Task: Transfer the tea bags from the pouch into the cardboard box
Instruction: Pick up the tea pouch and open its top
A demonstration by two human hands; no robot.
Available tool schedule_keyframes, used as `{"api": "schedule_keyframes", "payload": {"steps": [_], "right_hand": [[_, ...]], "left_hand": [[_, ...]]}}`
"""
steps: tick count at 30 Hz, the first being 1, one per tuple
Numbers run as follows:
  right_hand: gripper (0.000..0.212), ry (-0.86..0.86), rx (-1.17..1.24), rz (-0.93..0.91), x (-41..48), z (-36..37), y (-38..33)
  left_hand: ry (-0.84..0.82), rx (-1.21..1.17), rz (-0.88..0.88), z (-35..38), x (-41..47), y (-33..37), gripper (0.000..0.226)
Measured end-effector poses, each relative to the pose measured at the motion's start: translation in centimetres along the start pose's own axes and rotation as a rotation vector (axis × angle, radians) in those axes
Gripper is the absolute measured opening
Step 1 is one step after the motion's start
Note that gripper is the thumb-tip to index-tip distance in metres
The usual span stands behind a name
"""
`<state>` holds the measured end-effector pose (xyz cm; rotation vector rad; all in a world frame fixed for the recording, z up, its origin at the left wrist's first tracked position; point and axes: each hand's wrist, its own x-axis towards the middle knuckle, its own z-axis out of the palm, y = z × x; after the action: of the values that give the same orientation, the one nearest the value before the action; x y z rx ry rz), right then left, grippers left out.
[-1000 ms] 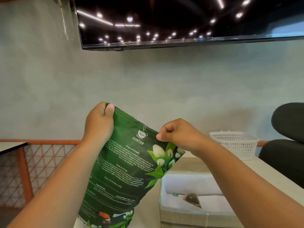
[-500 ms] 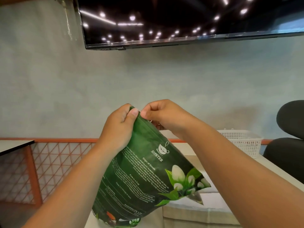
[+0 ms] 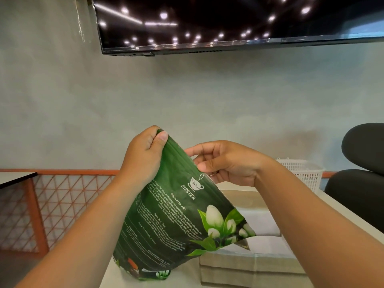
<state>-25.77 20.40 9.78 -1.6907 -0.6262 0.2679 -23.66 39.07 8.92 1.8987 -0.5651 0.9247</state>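
Note:
A dark green tea pouch (image 3: pixel 176 215) with white flower print stands tilted on the table, its base near the front edge. My left hand (image 3: pixel 143 156) grips the pouch's top left corner, thumb on the near face. My right hand (image 3: pixel 224 163) pinches the top edge further right, thumb on the near side and fingers behind. The cardboard box (image 3: pixel 249 267) with a white inside sits just right of the pouch, partly hidden by it and by my right forearm. No tea bag shows.
A white plastic basket (image 3: pixel 301 171) stands at the table's far right. A black chair (image 3: pixel 363 173) sits beyond it. An orange lattice railing (image 3: pixel 62 204) runs at the left, and a dark screen (image 3: pixel 228 23) hangs on the wall above.
My right hand slid right along the pouch's top edge, away from my left hand. The pouch has tilted slightly and the view shifted.

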Motion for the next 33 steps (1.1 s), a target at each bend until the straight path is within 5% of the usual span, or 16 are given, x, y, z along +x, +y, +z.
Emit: {"api": "schedule_keyframes", "payload": {"steps": [33], "right_hand": [[0.059,-0.079,0.046,-0.100,-5.4,-1.6,5.9]], "left_hand": [[0.018,-0.096,-0.114,2.3,-0.7,-0.6,0.029]]}}
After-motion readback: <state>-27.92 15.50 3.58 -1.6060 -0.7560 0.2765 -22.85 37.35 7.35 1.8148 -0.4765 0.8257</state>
